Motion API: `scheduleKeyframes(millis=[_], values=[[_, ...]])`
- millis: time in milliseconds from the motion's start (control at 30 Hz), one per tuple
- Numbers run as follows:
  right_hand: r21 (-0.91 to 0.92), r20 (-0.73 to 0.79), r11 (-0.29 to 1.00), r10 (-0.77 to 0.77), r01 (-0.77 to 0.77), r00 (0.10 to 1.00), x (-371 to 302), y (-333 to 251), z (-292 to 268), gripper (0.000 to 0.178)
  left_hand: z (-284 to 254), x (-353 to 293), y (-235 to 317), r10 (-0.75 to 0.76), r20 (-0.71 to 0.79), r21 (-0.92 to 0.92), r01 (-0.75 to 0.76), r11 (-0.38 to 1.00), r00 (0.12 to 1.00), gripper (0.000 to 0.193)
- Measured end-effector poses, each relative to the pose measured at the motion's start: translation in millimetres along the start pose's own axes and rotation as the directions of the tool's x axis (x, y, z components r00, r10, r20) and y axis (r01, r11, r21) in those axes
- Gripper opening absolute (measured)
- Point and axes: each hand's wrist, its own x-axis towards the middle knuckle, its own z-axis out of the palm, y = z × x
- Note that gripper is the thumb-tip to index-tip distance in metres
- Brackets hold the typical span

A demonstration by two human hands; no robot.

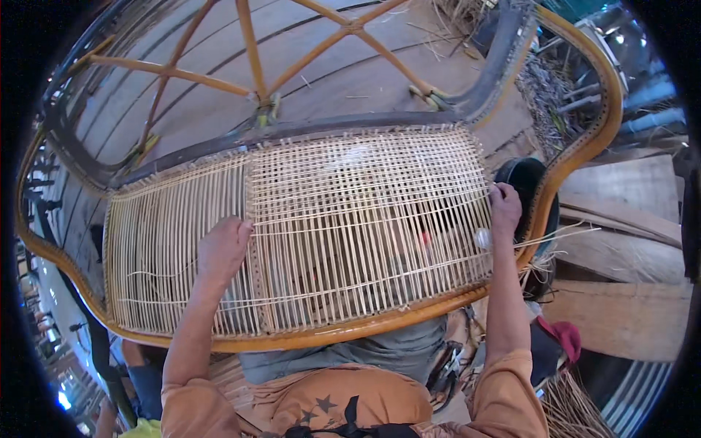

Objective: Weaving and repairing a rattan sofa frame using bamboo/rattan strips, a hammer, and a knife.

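A bench frame of bent rattan (pixel 343 334) lies across my lap, its panel strung with pale cane strands (pixel 307 270). On the panel's right section, the far part is a woven grid (pixel 365 164); the nearer part has mostly lengthwise strands. My left hand (pixel 225 248) is closed at the middle bar (pixel 255 274), fingertips at the left end of a crosswise strand. At the panel's right edge, my right hand (pixel 505 210) pinches near that strand's other end. The strand between the fingers is too small to see clearly. Another loose strand (pixel 380 283) crosses nearer to me.
Beyond the panel, crossed rattan poles (pixel 354 29) rise from the dark-wrapped rail (pixel 350 121). A dark bucket (pixel 527 175) stands right of the panel, inside the curved armrest (pixel 613 95). Wooden boards (pixel 621 310) lie farther right. Thin rods (pixel 577 409) are bundled at lower right.
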Motion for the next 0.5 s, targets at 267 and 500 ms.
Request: scheduleKeyframes(millis=[267, 500], values=[[0.292, 0.09, 0.937, 0.174, -0.193, 0.981, -0.5, -8.4, -3.2, 0.018, 25.7, -2.2, -22.8, -0.059, -0.213, -0.197, 0.017, 0.98, 0.975, 0.025], [0.289, 0.187, 0.919, 0.223, -0.27, 0.957, 2.1, -6.2, -4.4, 0.015, 32.0, 1.7, -32.9, -0.347, -0.135, -0.434, 0.26, 0.863, 0.928, 0.026]])
